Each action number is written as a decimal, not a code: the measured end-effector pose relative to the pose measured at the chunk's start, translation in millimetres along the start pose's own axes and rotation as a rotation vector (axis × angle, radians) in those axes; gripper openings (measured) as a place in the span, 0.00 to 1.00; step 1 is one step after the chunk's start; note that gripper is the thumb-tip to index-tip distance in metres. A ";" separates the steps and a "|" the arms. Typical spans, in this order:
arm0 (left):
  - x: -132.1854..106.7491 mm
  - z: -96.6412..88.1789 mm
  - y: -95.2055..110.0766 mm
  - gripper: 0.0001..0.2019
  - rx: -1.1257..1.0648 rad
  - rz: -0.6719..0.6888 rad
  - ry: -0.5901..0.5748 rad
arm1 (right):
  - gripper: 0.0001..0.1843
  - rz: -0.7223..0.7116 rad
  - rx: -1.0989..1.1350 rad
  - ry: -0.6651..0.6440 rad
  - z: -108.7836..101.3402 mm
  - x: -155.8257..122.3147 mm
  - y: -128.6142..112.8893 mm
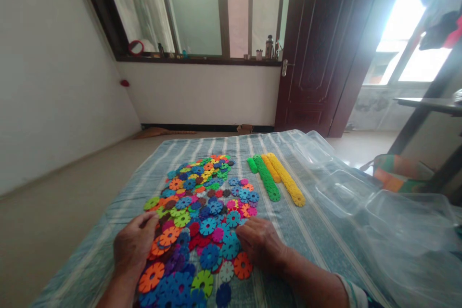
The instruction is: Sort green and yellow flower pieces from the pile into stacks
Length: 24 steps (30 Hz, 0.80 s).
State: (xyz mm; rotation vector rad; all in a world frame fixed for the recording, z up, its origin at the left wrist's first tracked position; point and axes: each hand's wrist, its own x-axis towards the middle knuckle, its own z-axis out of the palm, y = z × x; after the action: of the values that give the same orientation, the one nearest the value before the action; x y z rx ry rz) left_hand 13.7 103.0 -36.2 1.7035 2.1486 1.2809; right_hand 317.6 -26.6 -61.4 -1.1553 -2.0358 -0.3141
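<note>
A broad pile of colourful notched plastic discs covers the middle of the cloth, with blue, orange, green, red and other colours mixed. At its left edge is my left hand, the fingers curled together near an orange disc; what they hold, if anything, is hidden. My right hand rests at the pile's right edge with its fingers bent closed beside a light blue disc. Its fingertips are hidden from view. Overlapping discs form green rows and yellow rows beyond my right hand.
Clear plastic boxes stand along the right side of the striped cloth. A dark red door and a window ledge with small items are behind. An orange and green object sits past the boxes.
</note>
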 end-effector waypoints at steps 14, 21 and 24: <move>-24.9 5.2 7.0 0.16 -0.214 -0.084 -0.051 | 0.16 -0.022 0.100 -0.063 -13.0 -12.3 1.0; -28.7 10.1 3.2 0.16 -0.300 -0.096 -0.056 | 0.15 -0.006 0.116 -0.075 -13.8 -17.3 1.4; -29.5 10.3 3.9 0.16 -0.293 -0.092 -0.058 | 0.15 -0.013 0.110 -0.073 -14.5 -17.7 2.0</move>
State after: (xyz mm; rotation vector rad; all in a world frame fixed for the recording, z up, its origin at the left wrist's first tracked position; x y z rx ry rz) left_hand 33.0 83.7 -51.8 1.4883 1.8737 1.4193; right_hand 331.7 -44.4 -64.6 -1.1004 -2.0967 -0.1660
